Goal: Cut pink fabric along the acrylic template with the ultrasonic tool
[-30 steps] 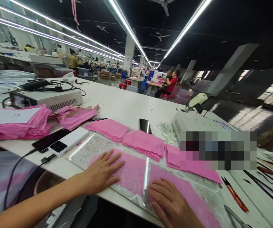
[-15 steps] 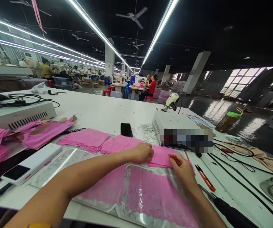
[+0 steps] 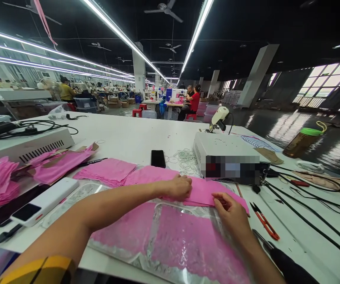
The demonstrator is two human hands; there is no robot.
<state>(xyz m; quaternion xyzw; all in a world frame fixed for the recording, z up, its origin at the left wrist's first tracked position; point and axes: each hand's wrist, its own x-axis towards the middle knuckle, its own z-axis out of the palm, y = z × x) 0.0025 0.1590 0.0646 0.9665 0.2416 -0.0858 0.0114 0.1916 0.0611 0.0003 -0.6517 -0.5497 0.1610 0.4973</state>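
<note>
My left hand (image 3: 179, 187) is closed over the pink fabric stacks, its fingers curled down at the edge of the right-hand stack. What exactly lies under those fingertips is partly hidden. At the front edge of that stack of pink fabric pieces (image 3: 204, 190), my right hand (image 3: 228, 207) pinches the cloth between thumb and fingers. Two more pink stacks (image 3: 111, 170) lie in a row to the left, edges overlapping. Beneath my forearms is a clear plastic template (image 3: 150, 232), through which pink fabric panels (image 3: 184, 240) show.
Behind the stacks are a phone (image 3: 158, 158), a tangle of thread (image 3: 187, 159) and a white machine box (image 3: 229, 146). Orange thread snips (image 3: 265, 223) and a black-handled tool (image 3: 288, 260) lie at right, near black cables. A white power bank (image 3: 44, 203) sits left. Co-workers sit farther back.
The camera view has shifted slightly, so more of the yellow plaid sleeve shows. Both hands stay at the right-hand pink stack, which shows more of its surface between and behind them.
</note>
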